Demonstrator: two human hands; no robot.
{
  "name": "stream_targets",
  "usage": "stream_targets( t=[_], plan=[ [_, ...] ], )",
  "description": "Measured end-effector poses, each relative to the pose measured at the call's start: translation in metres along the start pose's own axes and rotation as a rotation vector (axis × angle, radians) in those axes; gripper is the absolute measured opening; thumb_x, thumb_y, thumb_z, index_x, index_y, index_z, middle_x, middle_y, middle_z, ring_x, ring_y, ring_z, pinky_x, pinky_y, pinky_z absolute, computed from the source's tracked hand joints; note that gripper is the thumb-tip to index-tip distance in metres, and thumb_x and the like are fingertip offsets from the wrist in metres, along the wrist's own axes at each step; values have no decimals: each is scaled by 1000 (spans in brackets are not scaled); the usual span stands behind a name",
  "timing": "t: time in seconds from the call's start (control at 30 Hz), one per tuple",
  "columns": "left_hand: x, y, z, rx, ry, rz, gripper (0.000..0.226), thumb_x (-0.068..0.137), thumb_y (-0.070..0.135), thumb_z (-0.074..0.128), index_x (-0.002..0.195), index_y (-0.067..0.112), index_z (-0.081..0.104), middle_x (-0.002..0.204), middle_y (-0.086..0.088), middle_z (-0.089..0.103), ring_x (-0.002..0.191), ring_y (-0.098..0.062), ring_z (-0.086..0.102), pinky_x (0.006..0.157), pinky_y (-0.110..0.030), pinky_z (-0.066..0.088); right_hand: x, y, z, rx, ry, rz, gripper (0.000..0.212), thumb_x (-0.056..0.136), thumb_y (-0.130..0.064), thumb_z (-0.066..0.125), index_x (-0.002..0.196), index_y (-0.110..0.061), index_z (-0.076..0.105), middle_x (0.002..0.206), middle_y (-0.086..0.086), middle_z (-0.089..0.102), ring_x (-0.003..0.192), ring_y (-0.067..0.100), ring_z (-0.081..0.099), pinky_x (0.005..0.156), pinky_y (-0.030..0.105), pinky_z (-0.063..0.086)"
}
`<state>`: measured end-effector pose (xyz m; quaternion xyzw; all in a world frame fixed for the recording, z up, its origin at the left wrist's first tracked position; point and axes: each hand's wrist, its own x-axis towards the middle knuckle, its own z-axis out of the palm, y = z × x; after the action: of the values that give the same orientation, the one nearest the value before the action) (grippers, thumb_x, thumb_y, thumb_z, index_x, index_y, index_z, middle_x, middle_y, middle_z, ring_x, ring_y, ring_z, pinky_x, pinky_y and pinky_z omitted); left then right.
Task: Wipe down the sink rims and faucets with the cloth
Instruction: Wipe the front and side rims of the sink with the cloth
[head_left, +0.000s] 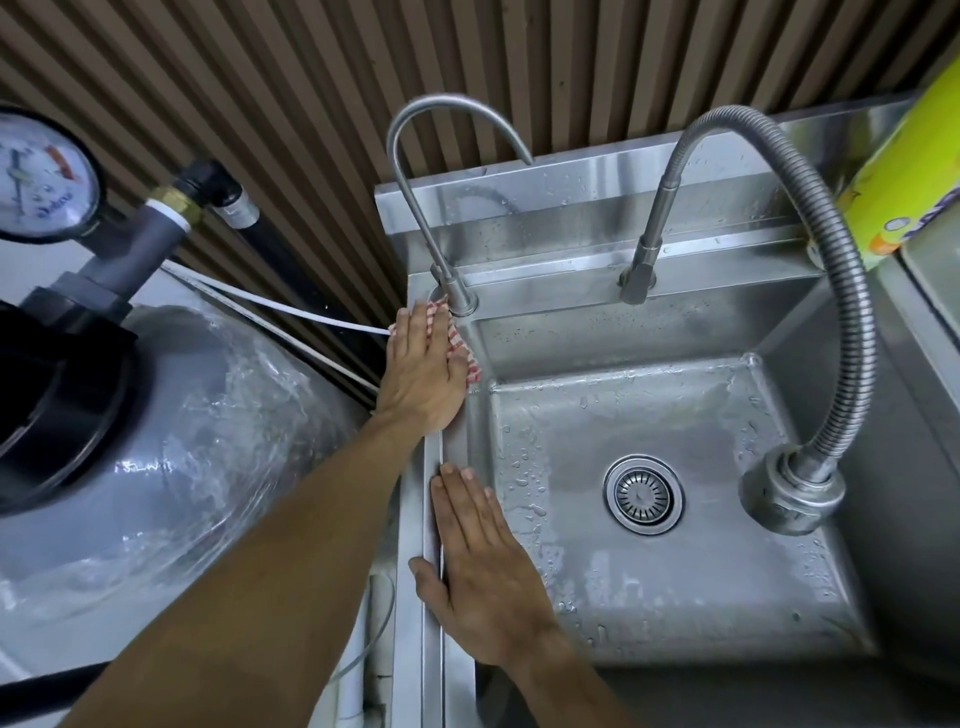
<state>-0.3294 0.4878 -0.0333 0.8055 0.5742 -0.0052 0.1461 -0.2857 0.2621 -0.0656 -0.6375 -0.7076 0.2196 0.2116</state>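
Flat on the left rim (432, 452), the right hand (480, 571) rests with straight fingers, grasping nothing. Water still beads the steel sink (675, 597), and the hose faucet (854, 270) and far rims look unwiped, so the job appears to be at an early stage. By the base of the gooseneck faucet (413, 208), the left hand (423, 364) presses the red-checked cloth (462, 348) onto the rim's back corner, fingers extended. A slatted wall (260, 78) and grey tank (208, 441) adjoin.

We have a single wide-angle view from the head, close in, facing forward and steeply down: the sink (675, 597) fills 3 to 5 o'clock, the slatted wall (260, 78) 12, the grey tank (182, 441) 9.
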Motion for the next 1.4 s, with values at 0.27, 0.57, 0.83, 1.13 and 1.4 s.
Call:
stream_targets(
  t=[0.27, 0.57, 0.83, 1.13, 1.4],
  plan=[
    [45, 6, -11, -54, -4, -98, 66, 107, 38, 20, 162, 13, -7, 170, -11, -16, 156, -28, -15, 127, -43, -6, -1, -2, 2, 19, 22, 15, 74, 107, -51, 33, 164, -11, 8, 173, 2, -1, 159, 17, -6, 126, 35, 7],
    [47, 5, -8, 29, 33, -71, 69, 106, 40, 20, 162, 9, -5, 170, -15, -11, 157, -31, -11, 127, -46, -4, 1, 2, 5, 19, 24, -3, 76, 107, -52, 32, 163, -7, 9, 173, 7, 0, 159, 21, -4, 126, 37, 10],
    [-9, 0, 3, 169, 6, 79, 74, 98, 45, 10, 163, 13, -6, 170, -11, -15, 156, -26, -18, 127, -46, -9, -2, 1, 4, 66, 42, 24, 67, 112, -46, 24, 164, -9, 5, 173, 4, -7, 159, 19, -10, 128, 36, 3],
    [23, 4, -4, 183, -7, 24, 100, 88, 73, 25, 162, 10, 0, 170, -15, -10, 156, -31, -15, 127, -49, -6, -12, -12, 14, 281, 120, 299, 71, 108, -55, 11, 163, -10, 1, 172, 1, -6, 158, 16, -12, 127, 29, -4],
    [16, 4, 3, 172, 43, 28, 98, 90, 70, 30, 163, 13, -2, 170, -13, -9, 157, -29, -13, 127, -47, -6, -11, -6, 20, 553, 32, 344, 70, 105, -60, 22, 163, -32, -4, 170, -19, -4, 155, -3, -5, 128, 31, 13]
  ],
)
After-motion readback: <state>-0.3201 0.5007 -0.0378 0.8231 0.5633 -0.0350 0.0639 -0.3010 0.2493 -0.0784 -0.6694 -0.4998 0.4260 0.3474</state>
